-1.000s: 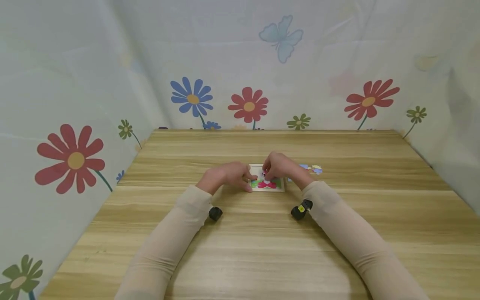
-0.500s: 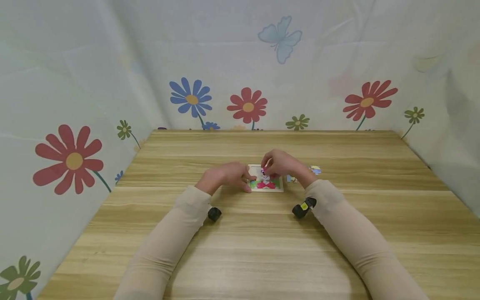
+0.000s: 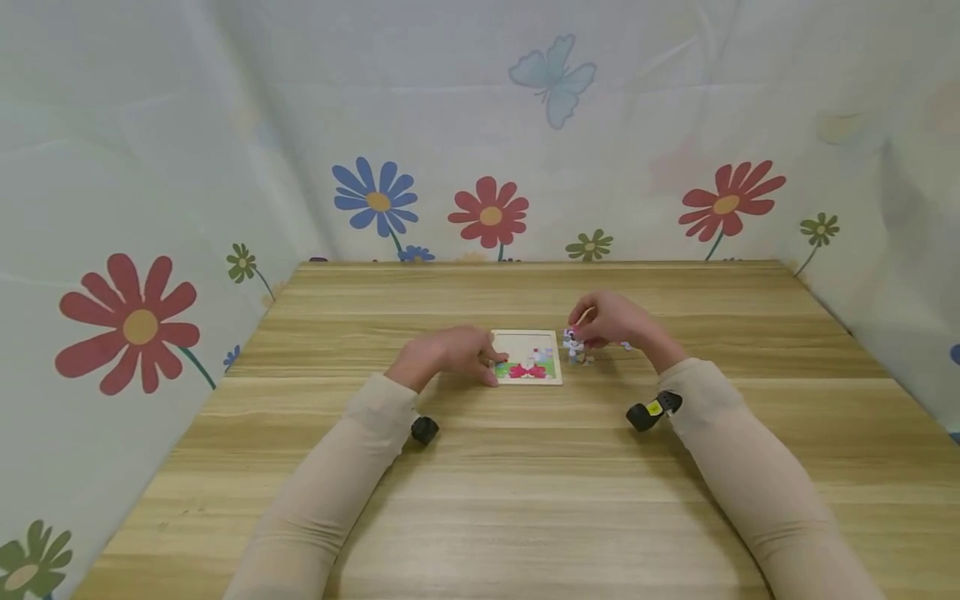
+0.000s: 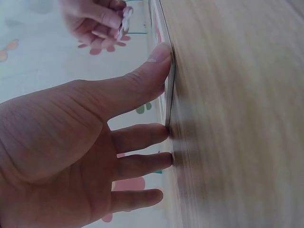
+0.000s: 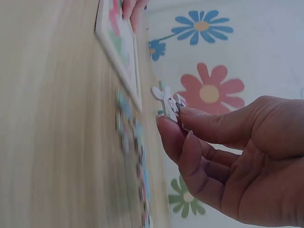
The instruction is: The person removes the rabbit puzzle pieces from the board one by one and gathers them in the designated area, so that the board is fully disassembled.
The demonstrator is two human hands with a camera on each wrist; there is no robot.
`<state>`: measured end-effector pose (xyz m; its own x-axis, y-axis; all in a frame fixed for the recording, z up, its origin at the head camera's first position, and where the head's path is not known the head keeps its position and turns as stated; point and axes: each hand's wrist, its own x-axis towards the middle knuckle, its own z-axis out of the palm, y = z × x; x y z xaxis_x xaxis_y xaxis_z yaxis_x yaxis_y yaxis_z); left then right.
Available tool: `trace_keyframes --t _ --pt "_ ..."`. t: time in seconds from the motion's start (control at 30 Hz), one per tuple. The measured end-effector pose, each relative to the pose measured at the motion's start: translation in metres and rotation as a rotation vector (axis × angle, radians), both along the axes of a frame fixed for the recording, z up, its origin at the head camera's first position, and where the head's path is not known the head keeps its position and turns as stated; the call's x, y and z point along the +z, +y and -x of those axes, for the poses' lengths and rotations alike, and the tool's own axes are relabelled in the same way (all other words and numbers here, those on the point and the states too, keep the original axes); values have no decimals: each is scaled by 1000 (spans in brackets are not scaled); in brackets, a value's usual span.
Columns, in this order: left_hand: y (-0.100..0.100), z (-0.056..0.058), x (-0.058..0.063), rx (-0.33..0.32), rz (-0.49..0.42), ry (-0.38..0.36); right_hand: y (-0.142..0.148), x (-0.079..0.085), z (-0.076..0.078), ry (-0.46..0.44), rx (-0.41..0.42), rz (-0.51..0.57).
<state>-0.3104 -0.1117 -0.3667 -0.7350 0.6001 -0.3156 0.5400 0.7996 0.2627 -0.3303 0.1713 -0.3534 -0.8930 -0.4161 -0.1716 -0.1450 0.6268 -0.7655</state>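
Observation:
A shallow square puzzle tray (image 3: 521, 344) lies on the table, its near part filled with green and red pieces and its far part bare. At its left edge is my left hand (image 3: 453, 350); in the left wrist view the thumb (image 4: 154, 64) presses the tray's side, while the other visible fingers are fairly straight. My right hand (image 3: 611, 319) is raised just right of the tray. Between thumb and fingertips it pinches a white and pink puzzle piece (image 5: 167, 102), held above the table. Part of the left index finger is hidden in the left wrist view.
Several loose puzzle pieces (image 5: 142, 175) lie on the table right of the tray, partly hidden by the right hand in the head view. A wooden table (image 3: 480, 492) extends around. Behind it hangs a flower-printed cloth (image 3: 435, 100).
My right hand has lifted the white and pink puzzle piece from over the tray and carried it right, past the tray's edge. The left hand stays at the tray's left side.

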Motion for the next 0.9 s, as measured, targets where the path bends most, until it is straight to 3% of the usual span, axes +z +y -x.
trace_keyframes --t 0.33,0.57,0.9 --pt "1 -2 2 23 1 -10 48 -8 -3 -66 -50 -33" --pt "0 -3 -1 29 -22 -34 45 -16 -6 -90 -26 -57" --pt "0 -2 -1 35 -20 -16 33 -17 -7 -9 -38 -146"
